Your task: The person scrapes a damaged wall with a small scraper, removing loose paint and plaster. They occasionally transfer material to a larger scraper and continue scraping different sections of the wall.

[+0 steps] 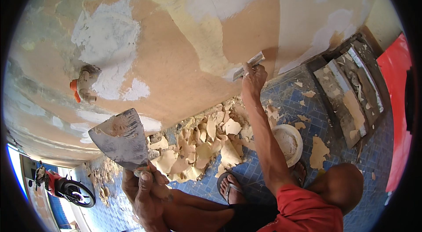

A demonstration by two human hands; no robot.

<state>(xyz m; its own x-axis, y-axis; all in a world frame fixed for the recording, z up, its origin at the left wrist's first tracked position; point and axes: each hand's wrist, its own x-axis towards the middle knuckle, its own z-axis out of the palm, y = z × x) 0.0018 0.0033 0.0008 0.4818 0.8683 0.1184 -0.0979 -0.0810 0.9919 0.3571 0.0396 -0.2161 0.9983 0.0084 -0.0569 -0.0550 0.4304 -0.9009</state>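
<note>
My left hand (pixel 147 190) is closed round the handle of a wide putty knife (pixel 121 137), held up at the lower left. Its broad grey blade is smeared with filler, thickest along the upper part. My right arm reaches out to the patchy wall (pixel 176 47). There my right hand (pixel 254 78) grips a second flat blade, a putty scraper (pixel 249 65), seen nearly edge-on. The scraper lies at the wall's lower part, beside a whitish smear; exact contact is hard to tell. Below my right forearm stands a round white tub (pixel 299 144) with pale filler inside.
Peeled paint flakes (pixel 206 144) lie heaped along the wall's foot on blue floor tiles (pixel 281 96). A tap (pixel 81 89) with an orange handle juts from the wall. At right are a debris-strewn recessed frame (pixel 347 96) and red sheeting (pixel 395 78). A motorcycle (pixel 66 188) stands far left.
</note>
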